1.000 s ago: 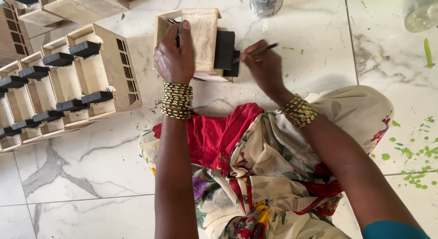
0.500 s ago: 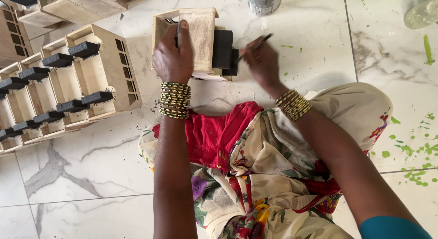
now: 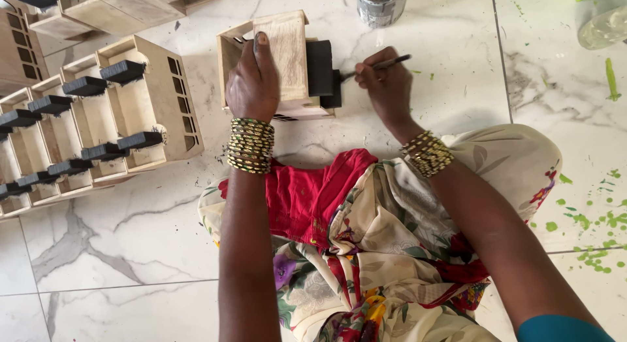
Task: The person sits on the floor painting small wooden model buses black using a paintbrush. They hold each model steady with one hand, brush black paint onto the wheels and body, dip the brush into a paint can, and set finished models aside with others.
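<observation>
A small pale wooden box (image 3: 287,51) lies on the marble floor in front of my knees. Its right side carries black-painted blocks (image 3: 321,71). My left hand (image 3: 251,81) presses down on top of the box and grips it. My right hand (image 3: 386,84) pinches a thin paintbrush (image 3: 379,65), whose tip touches the black block at the box's right edge. Both wrists wear stacks of gold and green bangles.
A row of several similar wooden boxes with black blocks (image 3: 98,113) stands at the left. A dark paint tin (image 3: 382,3) sits at the top. A clear bottle (image 3: 604,27) lies at top right. Green paint spots (image 3: 588,221) mark the floor at right.
My right hand has shifted slightly left with the brush, bringing its tip against the black block. My left hand stays on the box.
</observation>
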